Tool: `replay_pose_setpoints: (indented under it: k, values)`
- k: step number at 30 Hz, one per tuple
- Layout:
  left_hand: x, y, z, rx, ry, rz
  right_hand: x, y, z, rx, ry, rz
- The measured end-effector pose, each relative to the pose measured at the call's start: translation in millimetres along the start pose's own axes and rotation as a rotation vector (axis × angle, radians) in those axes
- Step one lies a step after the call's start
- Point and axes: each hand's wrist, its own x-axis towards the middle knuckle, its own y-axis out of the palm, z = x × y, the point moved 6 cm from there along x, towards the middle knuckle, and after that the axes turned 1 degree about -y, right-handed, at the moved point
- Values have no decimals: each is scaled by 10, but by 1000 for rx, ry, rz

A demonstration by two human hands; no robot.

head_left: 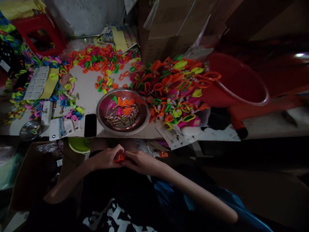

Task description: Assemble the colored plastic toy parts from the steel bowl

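My left hand [106,158] and my right hand [140,161] meet in front of my body, just below the table's near edge. Both are closed on a small orange plastic piece [119,158] pinched between their fingertips. Directly beyond them on the table stands a round metal bowl [142,124] with orange, pink and green plastic pieces and several small sticks inside.
A large heap of neon plastic rings [173,87] lies right of the bowl, with more scattered pieces [101,61] behind. A black phone [90,125] lies left of the bowl. A red tub [238,83], cardboard boxes [169,29], a red stool [40,33] and sticker sheets [37,82] surround the table.
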Motion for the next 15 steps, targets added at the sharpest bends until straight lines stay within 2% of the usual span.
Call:
replay_pose_setpoints:
  k: [9,15]
  values:
    - [23,8,-71,14,41,6,-64,-13,10,-36,-135,-132]
    - [28,4,-124,0,47,26,-86,-26,17,21,-149,-140]
